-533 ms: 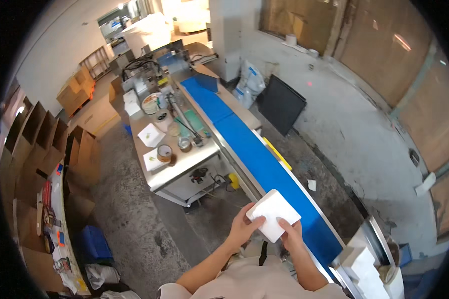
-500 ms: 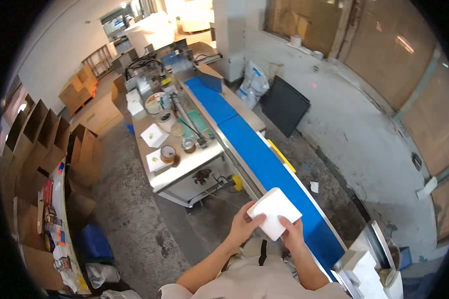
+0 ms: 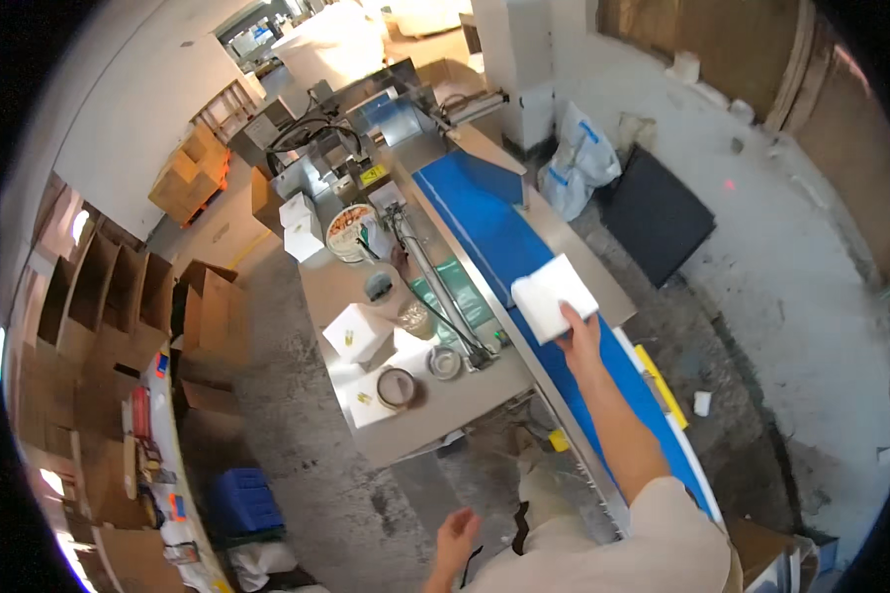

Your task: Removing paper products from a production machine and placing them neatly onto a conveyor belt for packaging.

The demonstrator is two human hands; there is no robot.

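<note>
White block (image 3: 556, 292) sits over the blue belt (image 3: 494, 222), grasped at its near right edge by the fingers of the right hand (image 3: 580, 339); whether it touches the belt cannot be told. Nearest the body, the left hand (image 3: 456, 539) holds nothing, its fingers loosely bent. Gripped one-sidedly, the block could tip or twist, and its left corner might catch the metal rail (image 3: 539, 376). Beside the belt, a tape roll (image 3: 397, 403) by the near edge of the table (image 3: 465, 407) could fall if bumped. The blue crate's (image 3: 247, 501) contents are unreadable; open cardboard cartons (image 3: 208, 316) show shadowed insides. Farther along the table, a round tub (image 3: 344, 233) holds something indistinct.
</note>
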